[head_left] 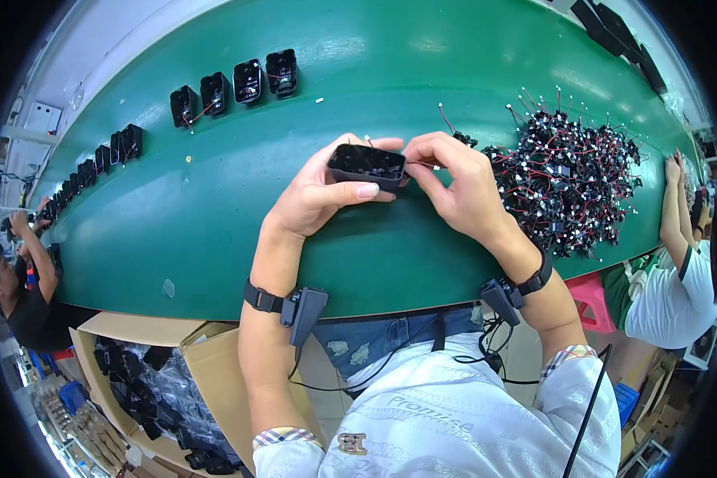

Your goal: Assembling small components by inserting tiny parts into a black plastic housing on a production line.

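Observation:
Over the middle of the green table, my left hand (pixel 315 190) is wrapped round a black open-topped plastic housing (pixel 366 162), its hollow side facing up. Thumb and fingers press on its two long sides. At the housing's right end my right hand (pixel 454 179) pinches a thin wire lead (pixel 424 164) with a small white connector on its end. That lead appears to run to the housing; the fingers partly hide where it joins. To the right of my right hand lies a large heap of small black parts with red and black wires (pixel 566 179).
A row of black housings (pixel 248 82) stands at the back left, and another row (pixel 103 159) runs along the left edge. A cardboard box (pixel 203 334) of black parts sits below the table at left. People work at both ends; a pink stool (pixel 589 301) stands at right.

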Action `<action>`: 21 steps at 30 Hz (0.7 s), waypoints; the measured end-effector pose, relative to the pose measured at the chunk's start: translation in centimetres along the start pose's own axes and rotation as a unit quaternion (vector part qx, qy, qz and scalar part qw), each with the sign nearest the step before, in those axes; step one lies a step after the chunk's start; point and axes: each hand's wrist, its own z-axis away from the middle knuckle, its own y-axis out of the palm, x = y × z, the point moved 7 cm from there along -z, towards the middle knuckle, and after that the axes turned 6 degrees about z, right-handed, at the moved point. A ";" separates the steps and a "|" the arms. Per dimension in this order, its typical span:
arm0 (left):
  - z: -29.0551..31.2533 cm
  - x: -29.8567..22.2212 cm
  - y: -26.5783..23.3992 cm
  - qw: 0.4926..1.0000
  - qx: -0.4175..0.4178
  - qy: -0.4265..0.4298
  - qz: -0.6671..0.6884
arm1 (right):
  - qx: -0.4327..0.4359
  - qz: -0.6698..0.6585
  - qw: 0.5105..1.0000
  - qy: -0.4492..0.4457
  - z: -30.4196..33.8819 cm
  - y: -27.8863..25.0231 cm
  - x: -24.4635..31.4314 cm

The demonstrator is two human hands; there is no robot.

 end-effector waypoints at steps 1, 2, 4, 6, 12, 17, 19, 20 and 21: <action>0.0 0.4 -0.7 1.000 -0.012 -0.004 -0.013 | 0.009 0.012 1.000 0.004 0.0 0.2 0.3; 0.0 0.3 -0.7 1.000 -0.013 -0.005 -0.013 | 0.009 0.011 1.000 0.005 0.0 0.2 0.1; 0.1 -0.2 -1.1 0.999 -0.052 -0.003 -0.015 | -0.008 -0.016 1.000 0.005 0.1 -0.2 -0.1; 0.3 -0.8 -1.4 0.998 -0.060 0.018 0.006 | -0.007 -0.017 1.000 0.013 0.1 -0.6 -0.3; 0.5 -1.6 -0.8 0.972 -0.038 0.058 -0.224 | -0.038 -0.006 0.999 0.019 -0.2 -1.7 -0.1; 0.8 -2.5 -0.1 0.940 -0.027 0.123 -0.317 | -0.050 -0.060 0.996 -0.029 -0.2 -2.6 0.4; 0.9 -2.6 -0.1 0.939 -0.011 0.136 -0.317 | -0.040 -0.062 0.995 -0.061 0.0 -2.4 1.5; 1.0 -2.8 0.3 0.936 0.008 0.151 -0.317 | -0.039 -0.062 0.996 -0.060 0.1 -2.3 1.5; 1.0 -3.0 0.4 0.937 0.007 0.151 -0.316 | -0.034 -0.072 0.994 -0.071 0.1 -2.2 1.7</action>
